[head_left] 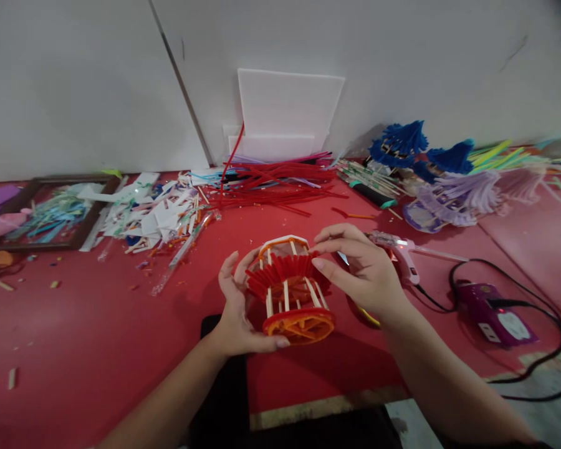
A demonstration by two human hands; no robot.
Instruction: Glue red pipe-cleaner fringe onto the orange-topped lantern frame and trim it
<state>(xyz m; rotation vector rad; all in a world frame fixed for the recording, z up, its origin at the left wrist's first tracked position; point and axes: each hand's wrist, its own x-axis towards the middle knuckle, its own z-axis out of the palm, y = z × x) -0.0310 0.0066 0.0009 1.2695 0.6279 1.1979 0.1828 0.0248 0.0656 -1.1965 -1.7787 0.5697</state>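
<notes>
Bare forearms closest, rising from the lower edge. Between the hands, above the red tabletop near its front edge: a cage-like model of pale sticks, tilted, orange base toward the viewer, red fringe around its middle. Left hand holds it, thumb at the base, fingers around the side. Right hand: thumb and forefinger narrowed at the fringe; cannot tell whether they grip. Beyond that hand, pink glue gun; farther right, purple box with black cables. Behind the model, loose red stems; left of these, white scraps heaped beside a brown frame. Back right, lilac model. White board leans on the wall.
</notes>
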